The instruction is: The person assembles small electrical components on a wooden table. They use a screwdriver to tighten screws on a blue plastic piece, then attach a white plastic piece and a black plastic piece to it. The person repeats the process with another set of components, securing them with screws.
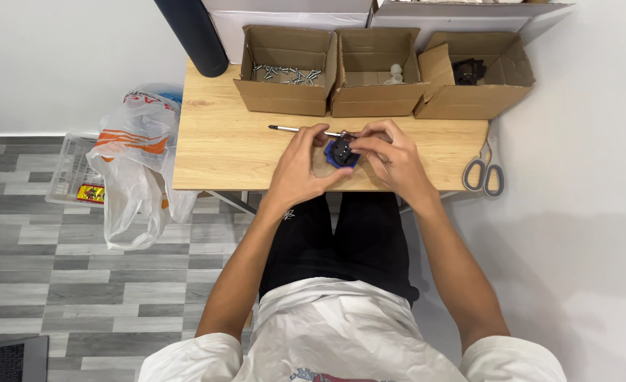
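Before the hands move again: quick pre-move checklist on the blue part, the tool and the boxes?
1. Blue and black part held by both hands: ok. The left hand and right hand both grip it over the wooden table.
2. Screwdriver within reach: ok, it lies just behind the left hand.
3. Screws in stock: ok, the left box holds a loose pile.
4. Screw seated in the part: cannot tell, fingers cover it.
5. Scissors clear of the hands: ok, at the table's right edge.

Three boxes (369, 74) behind hands (348, 163)
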